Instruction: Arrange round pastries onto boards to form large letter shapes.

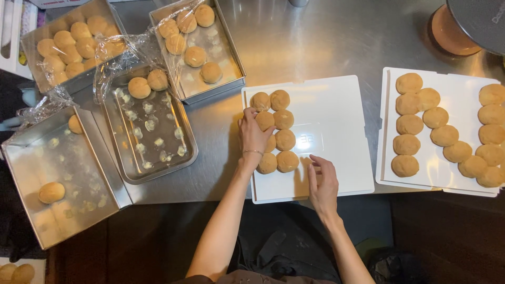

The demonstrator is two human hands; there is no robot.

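White plastic board (336, 115) on steel bench (315, 42), dough balls (284, 140) in two columns at its left. Left hand (253, 138) flat against the column, holding nothing; right hand (323, 181) open, empty. Best nudged gently, rows snug, undented.

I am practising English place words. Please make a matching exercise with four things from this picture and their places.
Things:
1. left hand
2. right hand
3. full metal tray
4. right white board

Places:
A. far left corner
B. on the dough balls of the middle board
C. holds several rows of balls
D. on the middle board's near edge

Pairs: 1-B, 2-D, 3-A, 4-C
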